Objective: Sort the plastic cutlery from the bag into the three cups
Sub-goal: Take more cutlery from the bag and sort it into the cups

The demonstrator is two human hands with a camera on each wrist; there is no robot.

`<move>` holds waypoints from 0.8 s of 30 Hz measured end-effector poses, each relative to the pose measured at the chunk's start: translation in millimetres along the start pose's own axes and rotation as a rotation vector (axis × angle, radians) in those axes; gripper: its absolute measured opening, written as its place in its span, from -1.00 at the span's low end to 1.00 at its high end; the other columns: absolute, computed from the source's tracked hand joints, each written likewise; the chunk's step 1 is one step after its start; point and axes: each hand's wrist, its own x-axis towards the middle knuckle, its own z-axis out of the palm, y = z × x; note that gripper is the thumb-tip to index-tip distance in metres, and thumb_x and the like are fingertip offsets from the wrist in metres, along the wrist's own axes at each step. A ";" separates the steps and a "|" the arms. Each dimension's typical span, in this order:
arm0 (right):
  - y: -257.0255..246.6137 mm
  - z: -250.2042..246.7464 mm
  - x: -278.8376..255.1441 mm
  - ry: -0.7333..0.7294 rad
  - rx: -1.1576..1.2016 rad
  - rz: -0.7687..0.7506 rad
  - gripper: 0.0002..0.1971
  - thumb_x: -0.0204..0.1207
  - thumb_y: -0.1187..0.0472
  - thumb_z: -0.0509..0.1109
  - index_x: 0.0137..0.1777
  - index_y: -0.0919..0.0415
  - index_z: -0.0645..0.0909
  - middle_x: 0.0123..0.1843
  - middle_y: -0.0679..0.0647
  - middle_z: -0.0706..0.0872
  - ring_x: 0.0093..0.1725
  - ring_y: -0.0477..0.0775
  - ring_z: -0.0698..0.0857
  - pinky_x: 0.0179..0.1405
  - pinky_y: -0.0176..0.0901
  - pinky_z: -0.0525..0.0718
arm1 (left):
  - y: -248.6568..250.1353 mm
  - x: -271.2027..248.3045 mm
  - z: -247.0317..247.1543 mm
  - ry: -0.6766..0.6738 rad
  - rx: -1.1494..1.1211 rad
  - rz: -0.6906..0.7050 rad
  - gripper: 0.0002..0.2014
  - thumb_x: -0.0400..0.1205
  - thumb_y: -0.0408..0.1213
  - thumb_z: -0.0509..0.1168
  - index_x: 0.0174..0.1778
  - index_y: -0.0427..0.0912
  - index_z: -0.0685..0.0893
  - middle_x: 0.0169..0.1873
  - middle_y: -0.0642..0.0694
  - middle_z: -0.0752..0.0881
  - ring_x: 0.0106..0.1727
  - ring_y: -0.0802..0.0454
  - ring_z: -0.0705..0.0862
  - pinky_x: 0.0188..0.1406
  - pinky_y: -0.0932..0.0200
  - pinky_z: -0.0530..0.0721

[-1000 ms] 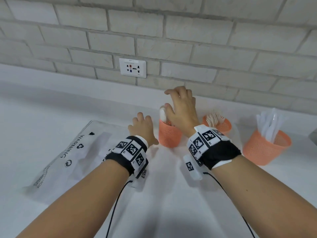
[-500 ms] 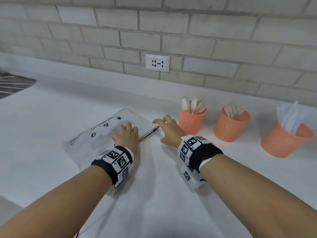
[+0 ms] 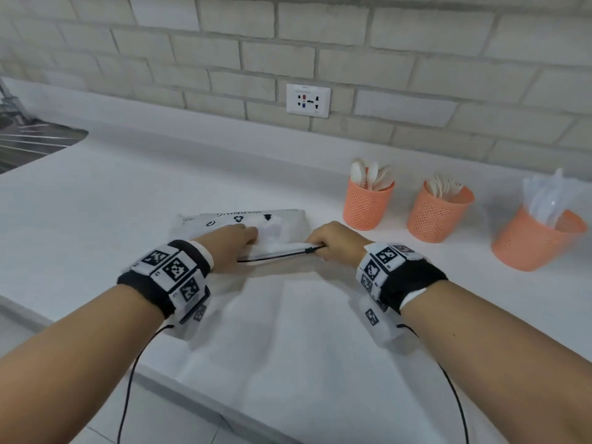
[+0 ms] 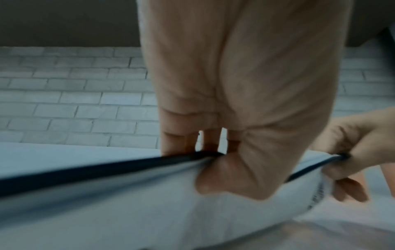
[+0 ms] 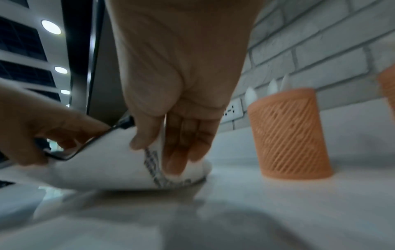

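A white plastic bag with a black zip strip lies flat on the white counter. My left hand grips the bag's near zip edge, thumb in front and fingers behind, as the left wrist view shows. My right hand pinches the right end of the zip strip and the bag's corner. Three orange mesh cups stand to the right: the left cup holds spoons, the middle cup forks, the right cup clear knives. What is inside the bag is hidden.
A steel sink lies at the far left. A wall outlet sits on the brick wall behind the bag. The counter's front edge runs under my left forearm, and a thin black cable hangs from each wristband.
My right hand has left the spoon cup and come down to the bag's zip end. My left hand has shifted onto the zip edge. The bag now lies turned, zip side toward me.
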 end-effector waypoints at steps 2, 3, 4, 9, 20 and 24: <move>3.9 -11.6 -23.9 -0.103 0.077 0.026 -0.73 0.54 0.25 0.32 -0.29 0.43 0.65 -0.41 0.17 0.65 -0.48 -0.05 0.49 -0.45 -0.34 0.43 | 11.5 -7.0 -4.9 0.001 -0.014 0.037 -0.75 0.54 -0.40 0.20 0.13 -0.15 0.44 0.15 -0.17 0.59 0.00 -0.11 0.52 -0.06 0.15 0.44; 4.8 -16.7 -35.3 -0.148 0.111 0.043 -0.69 0.57 0.14 0.32 -0.31 0.33 0.67 -0.44 0.08 0.64 -0.48 -0.07 0.51 -0.47 -0.41 0.44 | 18.7 -8.8 -7.5 -0.014 -0.016 0.038 -0.74 0.52 -0.45 0.16 0.09 -0.12 0.44 0.14 -0.15 0.62 -0.02 -0.08 0.50 -0.07 0.16 0.43; 5.8 -20.4 -45.8 -0.188 0.139 0.056 -0.67 0.58 0.06 0.31 -0.29 0.27 0.69 -0.42 0.02 0.65 -0.42 -0.06 0.57 -0.45 -0.41 0.48 | 27.2 -9.9 -10.2 -0.028 -0.011 0.035 -0.73 0.52 -0.48 0.13 0.07 -0.09 0.44 0.13 -0.14 0.63 -0.03 -0.06 0.48 -0.08 0.16 0.42; 19.8 -32.8 -97.6 -0.203 0.223 0.119 -0.61 0.60 -0.08 0.23 -0.15 0.27 0.63 -0.20 0.10 0.68 -0.22 0.03 0.60 -0.40 -0.44 0.50 | 94.8 -26.1 -24.0 -0.076 -0.005 0.056 -0.80 0.54 -0.29 0.28 -0.04 0.00 0.38 -0.01 -0.01 0.58 -0.05 -0.03 0.51 -0.11 0.17 0.44; 71.4 -57.7 -205.5 0.005 0.384 0.314 -0.56 0.68 0.07 0.12 0.24 0.47 0.55 0.26 0.47 0.62 0.21 0.28 0.68 0.27 0.07 0.65 | 244.5 1.2 -10.3 0.514 -0.516 0.583 -0.84 0.58 -0.31 0.34 0.00 -0.26 0.76 -0.17 -0.13 0.73 -0.21 -0.07 0.65 -0.12 0.10 0.59; 89.4 -59.1 -237.8 0.035 0.333 0.392 -0.62 0.69 0.11 0.11 0.22 0.41 0.58 0.22 0.43 0.63 0.16 0.30 0.68 0.22 0.12 0.67 | 277.9 4.8 2.2 0.552 -0.388 0.632 -0.72 0.55 -0.16 0.15 -0.07 -0.23 0.70 -0.23 -0.08 0.66 -0.27 -0.04 0.56 -0.31 0.07 0.54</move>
